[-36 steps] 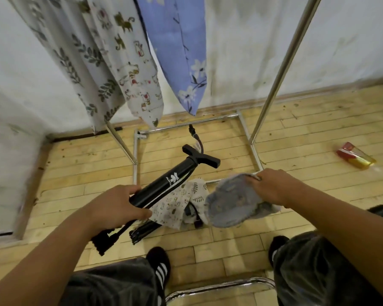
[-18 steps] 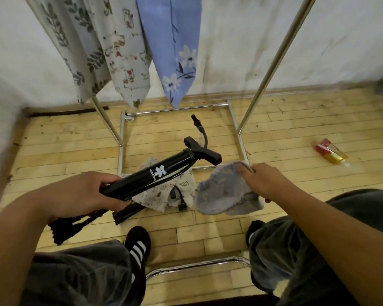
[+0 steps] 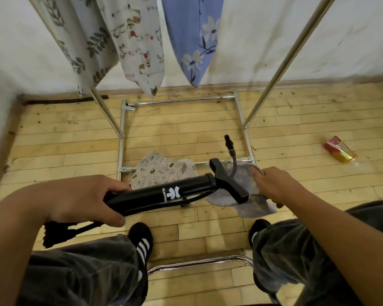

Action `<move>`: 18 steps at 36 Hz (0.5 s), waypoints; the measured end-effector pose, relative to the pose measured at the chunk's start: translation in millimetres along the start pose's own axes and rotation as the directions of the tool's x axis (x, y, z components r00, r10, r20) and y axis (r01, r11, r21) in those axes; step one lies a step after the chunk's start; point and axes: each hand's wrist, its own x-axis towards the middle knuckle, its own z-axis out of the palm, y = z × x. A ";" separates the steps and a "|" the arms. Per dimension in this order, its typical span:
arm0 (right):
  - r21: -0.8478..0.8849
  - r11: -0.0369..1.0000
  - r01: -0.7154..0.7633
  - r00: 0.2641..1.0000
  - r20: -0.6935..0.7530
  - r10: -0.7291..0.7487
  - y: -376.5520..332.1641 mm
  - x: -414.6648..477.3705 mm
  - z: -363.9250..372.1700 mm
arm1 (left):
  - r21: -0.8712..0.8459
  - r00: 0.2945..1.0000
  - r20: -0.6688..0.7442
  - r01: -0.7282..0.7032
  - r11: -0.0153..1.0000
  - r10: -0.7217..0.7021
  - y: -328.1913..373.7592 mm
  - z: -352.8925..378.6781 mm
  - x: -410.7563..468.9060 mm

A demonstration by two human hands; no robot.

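Held: black cylindrical T-handled air pump, level before my knees, my left hand curled round its barrel to steady it. Grey fuzzy cloth, clutched in my right hand against the handle, presumably for wiping.

Black pump with white logo, grey-blue cloth, blue floral hanging fabric, yellow wooden floor.

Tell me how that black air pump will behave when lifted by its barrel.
Probably stiff: the black air pump juts out straight though the left hand grips only its lower barrel. The round barrel could roll if laid down, though the T-handle would likely stop it. The hose looks bendy and may swing.
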 end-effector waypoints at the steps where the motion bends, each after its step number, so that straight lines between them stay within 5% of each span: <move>1: 0.015 1.000 -0.017 1.000 0.007 0.017 -0.1 2.2 0.0 | 0.002 1.000 0.010 -0.004 1.000 0.004 0.8 0.6 0.4; 18: 0.150 0.988 -0.045 0.999 0.036 0.040 -9.2 6.0 -6.1 | -0.020 0.987 0.158 0.002 1.000 0.001 7.0 3.5 8.9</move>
